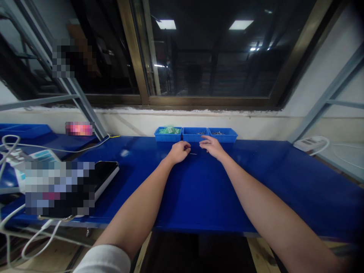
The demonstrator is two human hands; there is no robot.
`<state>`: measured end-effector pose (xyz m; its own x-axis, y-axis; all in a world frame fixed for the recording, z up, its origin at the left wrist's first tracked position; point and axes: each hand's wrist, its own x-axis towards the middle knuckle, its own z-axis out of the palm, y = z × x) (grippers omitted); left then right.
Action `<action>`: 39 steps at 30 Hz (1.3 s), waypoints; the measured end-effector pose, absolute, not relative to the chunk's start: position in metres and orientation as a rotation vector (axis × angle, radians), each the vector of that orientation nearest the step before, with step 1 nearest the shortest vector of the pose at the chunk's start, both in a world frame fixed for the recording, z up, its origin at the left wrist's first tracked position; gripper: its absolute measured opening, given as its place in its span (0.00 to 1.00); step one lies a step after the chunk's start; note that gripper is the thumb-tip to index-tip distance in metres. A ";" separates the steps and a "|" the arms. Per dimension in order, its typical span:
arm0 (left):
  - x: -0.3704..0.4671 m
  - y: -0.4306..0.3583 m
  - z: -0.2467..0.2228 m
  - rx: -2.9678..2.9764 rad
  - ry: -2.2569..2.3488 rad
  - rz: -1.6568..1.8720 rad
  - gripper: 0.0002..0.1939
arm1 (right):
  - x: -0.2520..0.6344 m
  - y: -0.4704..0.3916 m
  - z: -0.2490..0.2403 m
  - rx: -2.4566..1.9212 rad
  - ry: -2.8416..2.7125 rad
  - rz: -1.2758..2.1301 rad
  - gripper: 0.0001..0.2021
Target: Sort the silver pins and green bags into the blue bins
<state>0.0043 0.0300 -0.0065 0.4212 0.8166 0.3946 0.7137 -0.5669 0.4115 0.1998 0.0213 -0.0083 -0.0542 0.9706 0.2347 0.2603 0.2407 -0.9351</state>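
Across the blue tabletop (pixel 199 193), in front of a dark window (pixel 216 68), both bare arms reach toward three blue bins in a row; the left hand (pixel 179 152) is low over the surface, its grip curled with thumb and fingers drawn close together, and I cannot tell from here whether anything is pinched in it; the right hand (pixel 213 148) faces it, its grip loosely open, fingers partly spread and nothing visible in them; a thin, light-coloured sliver (pixel 193 154) shows between the two, just beside the left fingertips, too small to make out.

The left bin (pixel 167 139) holds green, clear-looking packets; the middle bin (pixel 189 138) and the right bin (pixel 227 139) each hold small metallic pieces, the middle one just beyond the hands; well off to the left, a dark-screened device (pixel 108 172) with pale sides lies near the tabletop's front edge, white cables (pixel 54 231) hanging close by; at the far right sits a white power strip (pixel 310 143), its cord curling beside it.
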 end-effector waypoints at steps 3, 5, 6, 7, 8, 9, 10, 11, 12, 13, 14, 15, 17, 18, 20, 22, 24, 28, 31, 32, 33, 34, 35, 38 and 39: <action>0.004 0.028 -0.005 2.546 1.372 0.767 0.12 | 0.202 0.026 -0.013 -1.217 -1.551 0.845 0.22; 0.004 0.028 -0.006 2.577 1.370 0.721 0.13 | 0.202 0.029 -0.016 -1.226 -1.577 0.807 0.20; 0.004 0.027 -0.006 2.590 1.369 0.698 0.13 | 0.202 0.029 -0.016 -1.233 -1.593 0.786 0.19; 0.004 0.027 -0.006 2.603 1.368 0.674 0.13 | 0.202 0.030 -0.017 -1.241 -1.612 0.762 0.18; 0.003 0.026 -0.007 2.614 1.365 0.650 0.14 | 0.201 0.029 -0.017 -1.250 -1.634 0.735 0.17; 0.003 0.026 -0.007 2.627 1.358 0.627 0.14 | 0.201 0.029 -0.017 -1.263 -1.658 0.706 0.16; 0.003 0.026 -0.007 2.642 1.349 0.606 0.14 | 0.201 0.028 -0.017 -1.277 -1.684 0.675 0.15; 0.003 0.026 -0.008 2.658 1.338 0.585 0.14 | 0.200 0.027 -0.016 -1.291 -1.710 0.644 0.14; 0.004 0.026 -0.008 2.674 1.330 0.565 0.14 | 0.200 0.025 -0.016 -1.304 -1.735 0.615 0.13; 0.004 0.026 -0.008 2.687 1.328 0.547 0.14 | 0.199 0.024 -0.015 -1.317 -1.757 0.587 0.12; 0.004 0.026 -0.009 2.696 1.331 0.533 0.13 | 0.199 0.023 -0.015 -1.327 -1.780 0.560 0.11; 0.005 0.026 -0.009 2.701 1.337 0.523 0.12 | 0.198 0.022 -0.015 -1.336 -1.807 0.532 0.11; 0.006 0.025 -0.009 2.698 1.353 0.512 0.10 | 0.196 0.020 -0.014 -1.349 -1.870 0.474 0.11; 0.007 0.025 -0.009 2.696 1.354 0.508 0.10 | 0.196 0.019 -0.014 -1.349 -1.911 0.449 0.10; 0.008 0.024 -0.009 2.698 1.339 0.502 0.08 | 0.194 0.017 -0.013 -1.328 -2.000 0.418 0.10; 0.009 0.024 -0.009 2.696 1.326 0.519 0.08 | 0.191 0.015 -0.012 -1.282 -2.082 0.416 0.09; 0.009 0.024 -0.009 2.677 1.331 0.561 0.08 | 0.189 0.014 -0.011 -1.237 -2.121 0.437 0.08; 0.009 0.023 -0.008 2.626 1.307 0.699 0.08 | 0.187 0.015 -0.012 -1.179 -2.021 0.587 0.07; 0.010 0.022 -0.005 2.570 1.273 0.796 0.08 | 0.187 0.016 -0.010 -1.120 -1.870 0.729 0.07; 0.010 0.021 -0.004 2.546 1.262 0.818 0.08 | 0.187 0.016 -0.009 -1.099 -1.825 0.762 0.07; 0.010 0.020 -0.003 2.521 1.248 0.832 0.08 | 0.187 0.015 -0.008 -1.080 -1.789 0.792 0.07; 0.010 0.019 -0.002 2.496 1.228 0.839 0.09 | 0.187 0.014 -0.007 -1.064 -1.762 0.821 0.08; 0.010 0.018 -0.001 2.470 1.200 0.842 0.09 | 0.187 0.013 -0.005 -1.050 -1.738 0.851 0.09; 0.009 0.018 0.000 2.362 1.128 0.881 0.11 | 0.187 0.010 -0.002 -1.031 -1.652 0.932 0.11; 0.009 0.018 0.000 2.319 1.131 0.915 0.12 | 0.188 0.010 -0.001 -1.037 -1.626 0.950 0.12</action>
<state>0.0086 0.0182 0.0000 0.4581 0.8030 0.3812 0.5401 -0.5921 0.5981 0.1878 0.0098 -0.0007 -0.1873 0.9344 0.3029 0.1946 0.3375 -0.9210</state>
